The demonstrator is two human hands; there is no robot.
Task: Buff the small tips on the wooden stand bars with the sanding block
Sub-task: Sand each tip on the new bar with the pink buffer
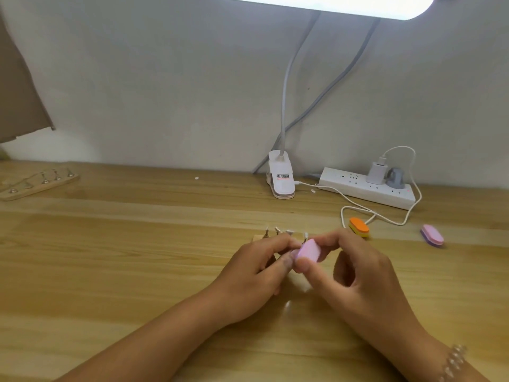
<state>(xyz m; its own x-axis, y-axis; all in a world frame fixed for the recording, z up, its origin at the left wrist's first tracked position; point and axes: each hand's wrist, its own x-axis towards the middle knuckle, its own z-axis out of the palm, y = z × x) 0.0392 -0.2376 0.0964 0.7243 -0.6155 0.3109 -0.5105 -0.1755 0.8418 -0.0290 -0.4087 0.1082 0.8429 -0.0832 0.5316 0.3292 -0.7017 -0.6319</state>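
A pink sanding block (309, 250) is pinched between the thumb and fingers of my right hand (355, 274), at the middle of the table. My left hand (256, 274) has its fingers curled around the wooden stand bar (259, 238), which lies mostly hidden beneath both hands. Several small white tips (278, 232) on metal posts stick up from the bar just beyond my fingers. The block sits against the nearest tip by my left fingertips.
An orange and yellow sanding block (359, 227) and a second pink and purple one (432, 235) lie to the right. Behind them are a white power strip (358, 193), a cable and a lamp clamp (281, 175). Another wooden stand (35, 183) lies far left.
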